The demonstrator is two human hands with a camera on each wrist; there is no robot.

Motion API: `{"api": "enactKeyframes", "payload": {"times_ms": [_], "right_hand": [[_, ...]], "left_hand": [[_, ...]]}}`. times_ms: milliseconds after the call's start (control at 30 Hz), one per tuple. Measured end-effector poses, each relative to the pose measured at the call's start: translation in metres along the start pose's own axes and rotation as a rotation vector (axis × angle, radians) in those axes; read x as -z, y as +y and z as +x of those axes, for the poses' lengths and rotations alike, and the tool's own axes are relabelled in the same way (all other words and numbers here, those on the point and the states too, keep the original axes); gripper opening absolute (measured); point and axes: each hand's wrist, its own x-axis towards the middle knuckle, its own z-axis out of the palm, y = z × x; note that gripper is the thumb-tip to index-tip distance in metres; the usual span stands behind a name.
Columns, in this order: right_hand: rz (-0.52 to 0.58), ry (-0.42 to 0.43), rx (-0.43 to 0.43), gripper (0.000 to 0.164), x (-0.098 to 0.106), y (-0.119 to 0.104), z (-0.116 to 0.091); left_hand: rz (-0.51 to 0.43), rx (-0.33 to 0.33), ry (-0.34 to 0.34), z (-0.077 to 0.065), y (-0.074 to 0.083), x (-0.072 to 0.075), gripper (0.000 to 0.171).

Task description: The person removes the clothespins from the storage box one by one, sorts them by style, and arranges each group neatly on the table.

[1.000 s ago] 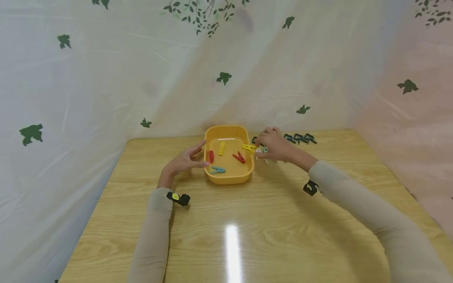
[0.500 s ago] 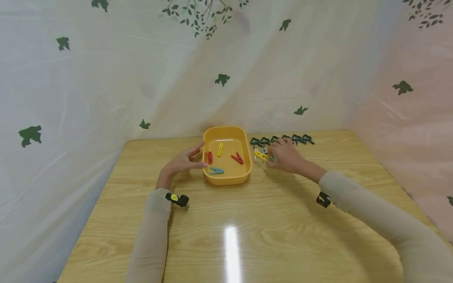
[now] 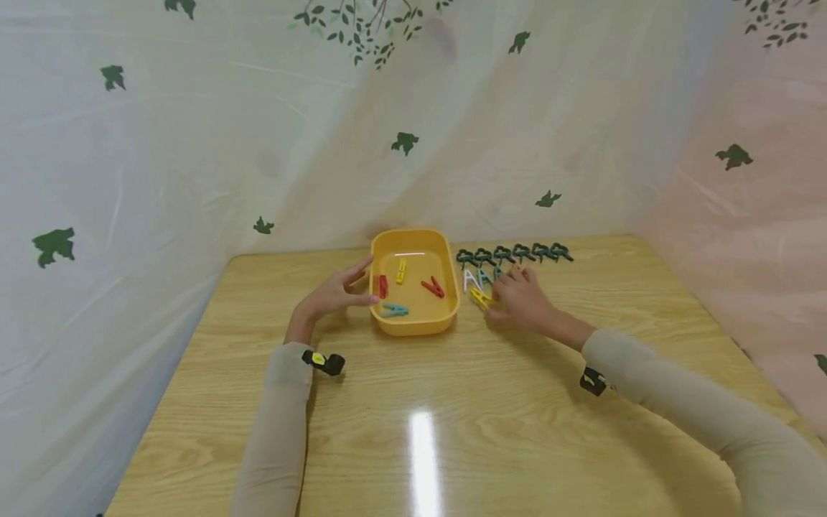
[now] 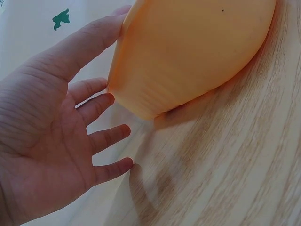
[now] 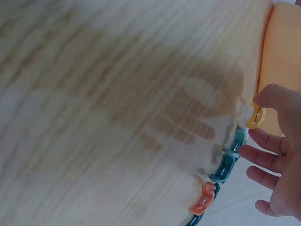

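My right hand (image 3: 522, 301) pinches a yellow clothespin (image 3: 479, 298) between thumb and forefinger, low over the table just right of the yellow-orange tub (image 3: 413, 328). In the right wrist view the clothespin (image 5: 256, 117) shows at the fingertips. My left hand (image 3: 328, 296) rests against the tub's left side, its fingers spread and fairly straight. The left wrist view shows the thumb and some fingertips at the tub's wall (image 4: 188, 52). Inside the tub lie a yellow clothespin (image 3: 401, 272), a blue clothespin (image 3: 395, 310) and two red clothespins (image 3: 433, 287).
Several dark green clips (image 3: 504, 254) form a row along the table's back edge. In front of them stand a white clothespin (image 3: 471, 280) and a blue-grey clothespin (image 3: 484, 277); others are partly hidden by my right hand. An orange clip (image 5: 203, 199) shows in the right wrist view.
My right hand has carried the yellow clothespin from over the tub's right rim rightward and down toward the table, in front of the white and blue-grey clothespins. The left hand stays at the tub.
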Motion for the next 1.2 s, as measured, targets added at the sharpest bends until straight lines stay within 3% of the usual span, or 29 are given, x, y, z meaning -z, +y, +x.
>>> {"api": "enactKeyframes", "payload": {"times_ms": [433,800,1033,1200], "right_hand": [[-0.062,-0.024,-0.014,0.034,-0.015,-0.009,-0.001],[-0.073,0.058,0.053,0.037,-0.011,-0.020,0.004],[0.016,0.159,0.066,0.026,0.016,-0.029,0.029],[0.103,0.081,0.052,0.031,0.029,-0.044,0.059]], "left_hand": [[0.005,0.012,0.009,-0.001,0.002,0.002,0.097],[-0.014,0.009,-0.013,-0.002,0.007,0.004,0.095],[-0.021,0.024,-0.028,-0.016,0.029,0.003,0.092],[-0.028,0.011,-0.026,-0.017,0.030,0.003,0.092]]}}
